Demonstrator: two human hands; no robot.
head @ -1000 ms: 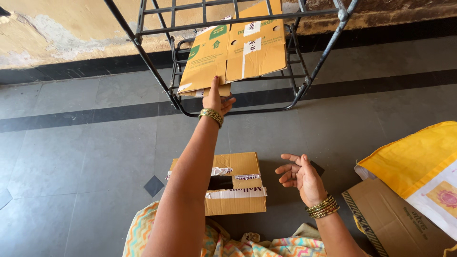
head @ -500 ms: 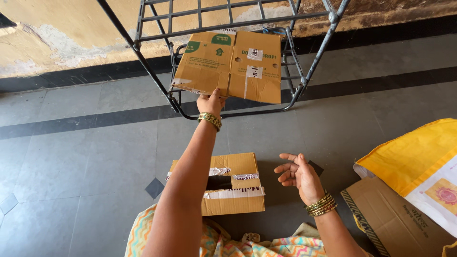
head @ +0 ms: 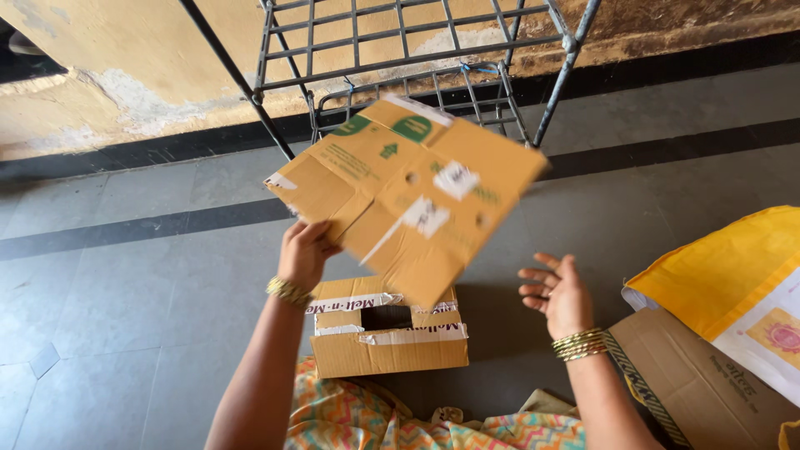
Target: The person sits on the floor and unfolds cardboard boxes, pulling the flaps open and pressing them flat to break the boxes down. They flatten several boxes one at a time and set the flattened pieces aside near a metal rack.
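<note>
The fingers point(head: 315, 236) of the left hand point(head: 303, 252) are clamped on the lower edge of a flattened cardboard box point(head: 408, 190), with the arm raised straight up from the lap. The right hand point(head: 560, 292) hangs beside it, palm turned inward, fingers apart and holding nothing. Under both hands a small taped carton point(head: 388, 346) stands on the grey floor point(head: 125, 283), its top partly open. The held cardboard is tilted and blurred; it hides part of the metal rack point(head: 417, 50) behind, near the wall. At right, a yellow sack point(head: 733, 283) is cut off.
</note>
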